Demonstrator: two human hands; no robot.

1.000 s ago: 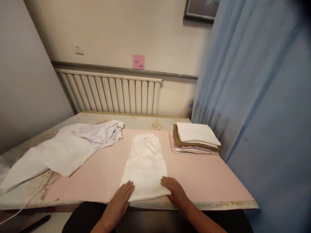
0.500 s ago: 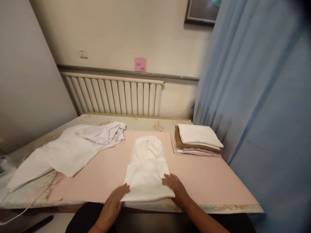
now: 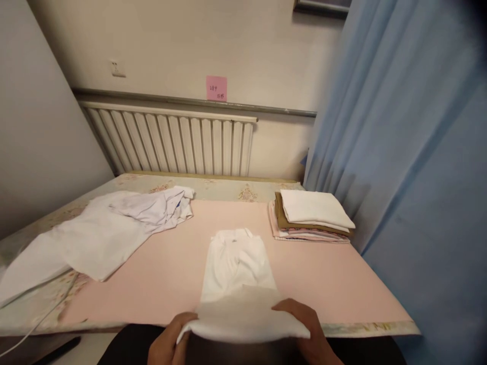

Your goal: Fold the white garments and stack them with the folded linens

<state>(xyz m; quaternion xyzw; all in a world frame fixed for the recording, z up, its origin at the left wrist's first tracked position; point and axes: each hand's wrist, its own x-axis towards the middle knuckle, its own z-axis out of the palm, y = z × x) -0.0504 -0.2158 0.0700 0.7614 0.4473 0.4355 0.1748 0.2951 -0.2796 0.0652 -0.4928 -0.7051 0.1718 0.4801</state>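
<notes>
A folded white garment (image 3: 236,263) lies lengthwise on the pink mat (image 3: 315,284), collar end away from me. Its near end is raised off the mat and curls toward the far end. My left hand (image 3: 169,342) grips the lifted edge at its left corner, fingers closed under the cloth. At the right corner my right hand (image 3: 304,329) holds the same edge, fingers wrapped over the fabric. The bottom of the picture cuts off both wrists.
A crumpled white shirt (image 3: 102,230) spreads over the left of the floral table cover (image 3: 236,190). A stack of folded cloths (image 3: 310,215) sits at the back right. A blue curtain (image 3: 411,152) hangs on the right, a radiator (image 3: 171,139) behind. A white cable (image 3: 34,327) trails at the near left.
Both hands lay flat on the garment's near end; they have since closed on it and raised it off the mat. The garment slid slightly toward me.
</notes>
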